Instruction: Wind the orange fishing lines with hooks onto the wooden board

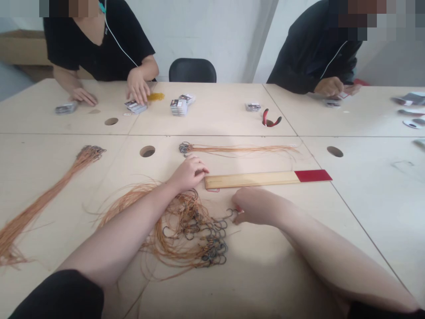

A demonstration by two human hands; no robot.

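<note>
A tangled pile of fish hooks [214,248] tied to orange lines [162,252] lies on the table before me, partly under my left forearm. My right hand [254,206] is closed at the pile's right edge, its thumb and fingertips pinching a dark fish hook [231,213]. My left hand [189,173] has its fingers curled together beside the left end of a long pale wooden board [252,179] with a red end. Whatever those fingers hold is too small to make out. Behind the board lies a straightened bundle of hooked lines [232,149], hooks to the left.
Another bundle of hooked lines [49,199] stretches along the left. Across the table two people handle small packets [135,106]; more packets [179,107] are stacked between them. Red-handled pliers [271,119] stand in a table hole. Other round holes [147,151] pierce the tabletop.
</note>
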